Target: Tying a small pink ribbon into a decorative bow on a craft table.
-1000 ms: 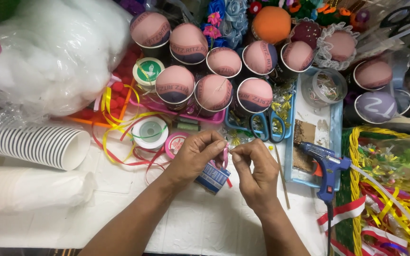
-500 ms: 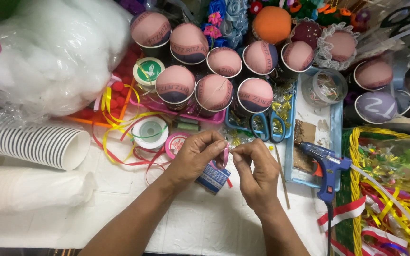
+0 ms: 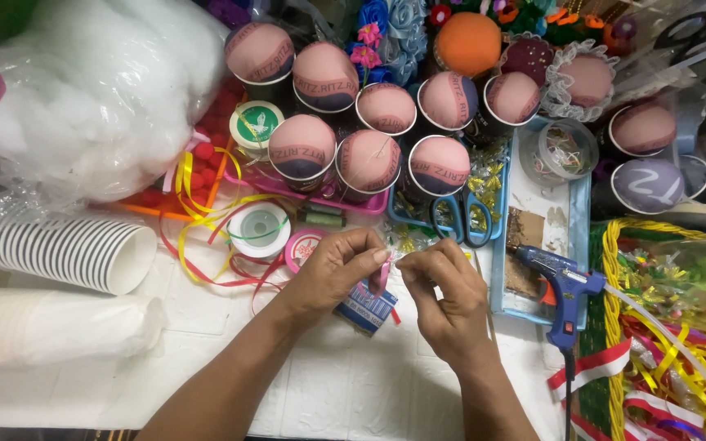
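A: What are the hands on?

B: The left hand and the right hand meet over the white embossed tabletop. The fingertips of both are pinched together on a narrow strip of pink ribbon, glossy and thin, which stands nearly upright between them.

A: And beneath it?

B: A small blue cardboard packet lies flat just under the left fingers, partly hidden by the hand. A pink ribbon spool and a white spool sit just behind, with loose red and yellow ribbon curling round them.

A: How crowded is it?

B: Very. Behind the hands stand rows of paper cups topped with smooth pink fabric domes. Blue-handled scissors lie just beyond the right fingers. A blue glue gun rests on the edge of a pale blue tray, near the right hand. A sleeve of ribbed white paper cups lies on its side to the left, below a bag of fluffy white stuffing. Bare tabletop shows only toward the near edge, around the forearms.
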